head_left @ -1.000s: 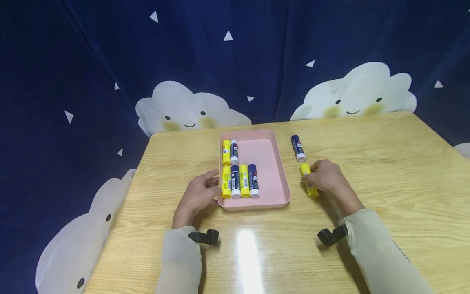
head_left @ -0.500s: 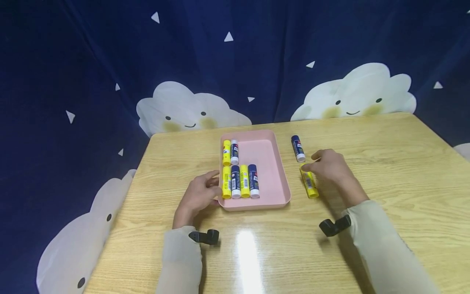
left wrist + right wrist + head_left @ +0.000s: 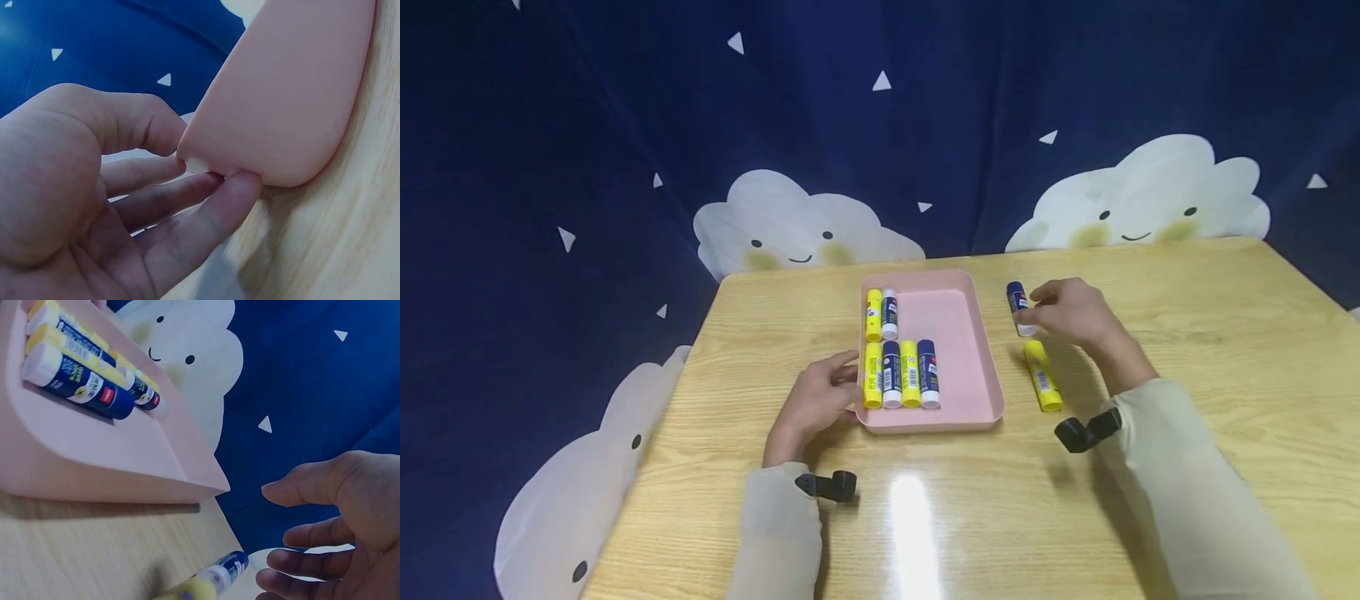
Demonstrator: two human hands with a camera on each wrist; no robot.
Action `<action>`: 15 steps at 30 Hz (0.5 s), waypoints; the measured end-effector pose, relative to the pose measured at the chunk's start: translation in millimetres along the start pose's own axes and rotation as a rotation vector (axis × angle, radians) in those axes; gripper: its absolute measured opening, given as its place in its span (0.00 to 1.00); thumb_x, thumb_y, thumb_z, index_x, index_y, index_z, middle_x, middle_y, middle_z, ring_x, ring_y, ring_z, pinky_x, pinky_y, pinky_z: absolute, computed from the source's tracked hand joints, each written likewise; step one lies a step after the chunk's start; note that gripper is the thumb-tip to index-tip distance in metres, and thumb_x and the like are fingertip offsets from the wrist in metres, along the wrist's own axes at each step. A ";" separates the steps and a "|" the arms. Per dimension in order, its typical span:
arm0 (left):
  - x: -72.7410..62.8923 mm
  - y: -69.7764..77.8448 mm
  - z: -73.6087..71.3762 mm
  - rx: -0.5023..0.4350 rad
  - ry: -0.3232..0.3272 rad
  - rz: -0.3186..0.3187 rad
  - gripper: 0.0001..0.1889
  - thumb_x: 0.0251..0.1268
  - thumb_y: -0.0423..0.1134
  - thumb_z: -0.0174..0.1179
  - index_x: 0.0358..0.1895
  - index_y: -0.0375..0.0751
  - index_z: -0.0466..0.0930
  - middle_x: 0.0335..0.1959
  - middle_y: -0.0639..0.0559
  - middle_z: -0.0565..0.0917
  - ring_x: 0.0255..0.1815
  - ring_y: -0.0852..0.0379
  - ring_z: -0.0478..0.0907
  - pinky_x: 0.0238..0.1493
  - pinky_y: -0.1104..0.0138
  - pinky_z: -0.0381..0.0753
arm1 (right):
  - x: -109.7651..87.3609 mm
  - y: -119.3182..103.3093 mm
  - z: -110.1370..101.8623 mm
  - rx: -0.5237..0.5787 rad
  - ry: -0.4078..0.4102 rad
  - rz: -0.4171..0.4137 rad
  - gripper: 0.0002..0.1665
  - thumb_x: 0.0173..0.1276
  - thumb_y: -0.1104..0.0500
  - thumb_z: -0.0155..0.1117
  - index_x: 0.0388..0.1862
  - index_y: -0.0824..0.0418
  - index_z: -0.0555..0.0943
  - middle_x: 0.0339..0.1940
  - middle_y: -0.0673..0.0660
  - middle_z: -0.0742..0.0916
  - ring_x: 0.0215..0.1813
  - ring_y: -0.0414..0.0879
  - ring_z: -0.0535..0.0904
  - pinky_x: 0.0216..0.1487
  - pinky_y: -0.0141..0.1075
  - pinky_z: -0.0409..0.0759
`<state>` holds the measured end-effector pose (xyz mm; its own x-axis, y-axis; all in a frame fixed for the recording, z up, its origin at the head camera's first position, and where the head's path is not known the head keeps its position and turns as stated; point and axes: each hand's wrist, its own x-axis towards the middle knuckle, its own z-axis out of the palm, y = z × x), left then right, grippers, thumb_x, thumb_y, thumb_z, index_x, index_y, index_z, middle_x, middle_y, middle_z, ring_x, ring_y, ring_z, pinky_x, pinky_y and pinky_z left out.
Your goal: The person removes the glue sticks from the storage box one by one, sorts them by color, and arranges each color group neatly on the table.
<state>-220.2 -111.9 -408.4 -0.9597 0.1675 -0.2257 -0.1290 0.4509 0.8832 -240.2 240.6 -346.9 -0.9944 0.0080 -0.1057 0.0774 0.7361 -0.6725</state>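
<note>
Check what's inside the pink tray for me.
The pink tray holds six glue sticks: one yellow and one navy-and-white in the far row, two of each alternating in the near row. The tray directly beneath them is covered and can't be seen.

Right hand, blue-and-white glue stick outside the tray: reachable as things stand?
Probably yes. The right hand is empty, thumb and fingers apart, right by the blue-and-white glue stick, with nothing visibly between; the loose yellow glue stick lies off to the near side.
</note>
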 end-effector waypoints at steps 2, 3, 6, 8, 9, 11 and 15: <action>0.7 -0.8 0.1 -0.001 -0.003 0.006 0.40 0.51 0.30 0.61 0.74 0.47 0.68 0.63 0.44 0.78 0.53 0.47 0.80 0.36 0.62 0.88 | 3.7 -3.8 -0.2 0.018 -0.002 0.001 0.41 0.64 0.48 0.69 0.65 0.76 0.72 0.58 0.73 0.80 0.54 0.63 0.78 0.51 0.49 0.81; 1.1 -1.1 0.2 0.003 -0.004 0.008 0.40 0.51 0.30 0.61 0.74 0.47 0.68 0.63 0.44 0.78 0.53 0.48 0.80 0.36 0.62 0.88 | 5.5 -5.9 -0.4 0.022 -0.002 0.003 0.41 0.64 0.47 0.69 0.65 0.76 0.72 0.58 0.73 0.80 0.54 0.62 0.78 0.50 0.48 0.81; 2.4 -1.7 0.0 0.008 -0.009 0.014 0.40 0.51 0.30 0.61 0.74 0.47 0.68 0.63 0.44 0.78 0.53 0.48 0.80 0.36 0.62 0.88 | 11.6 -12.6 0.4 0.032 -0.004 0.005 0.41 0.64 0.47 0.69 0.65 0.75 0.72 0.59 0.72 0.79 0.55 0.62 0.77 0.52 0.50 0.80; 2.9 -1.8 0.0 0.009 -0.012 0.017 0.40 0.51 0.30 0.61 0.74 0.47 0.68 0.63 0.44 0.78 0.53 0.48 0.80 0.36 0.62 0.88 | 15.7 -17.9 1.8 0.031 0.004 -0.002 0.40 0.64 0.48 0.69 0.65 0.74 0.73 0.59 0.72 0.79 0.59 0.63 0.75 0.56 0.53 0.78; 2.9 -1.7 -0.1 0.008 -0.012 0.016 0.40 0.51 0.30 0.61 0.74 0.47 0.68 0.63 0.44 0.78 0.53 0.48 0.80 0.36 0.62 0.88 | 17.7 -20.7 2.5 0.031 0.006 -0.006 0.39 0.64 0.48 0.68 0.65 0.74 0.73 0.60 0.72 0.79 0.60 0.64 0.74 0.58 0.54 0.76; 2.5 -1.6 -0.3 0.002 -0.014 0.016 0.40 0.51 0.30 0.61 0.74 0.47 0.67 0.63 0.44 0.78 0.53 0.48 0.81 0.36 0.62 0.88 | 22.0 -26.5 4.8 0.038 0.011 -0.014 0.38 0.64 0.49 0.68 0.64 0.74 0.74 0.60 0.72 0.79 0.61 0.65 0.74 0.60 0.55 0.75; 1.0 -1.7 -0.2 -0.007 -0.018 0.018 0.40 0.51 0.29 0.61 0.74 0.46 0.67 0.63 0.43 0.78 0.53 0.48 0.81 0.37 0.62 0.88 | 31.9 -36.6 11.5 0.046 0.015 -0.006 0.39 0.63 0.49 0.68 0.64 0.74 0.73 0.59 0.71 0.79 0.56 0.62 0.76 0.55 0.52 0.78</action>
<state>-221.0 -112.8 -410.0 -0.9572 0.1912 -0.2173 -0.1138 0.4418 0.8899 -273.9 206.0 -334.1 -0.9957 0.0139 -0.0913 0.0746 0.7039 -0.7064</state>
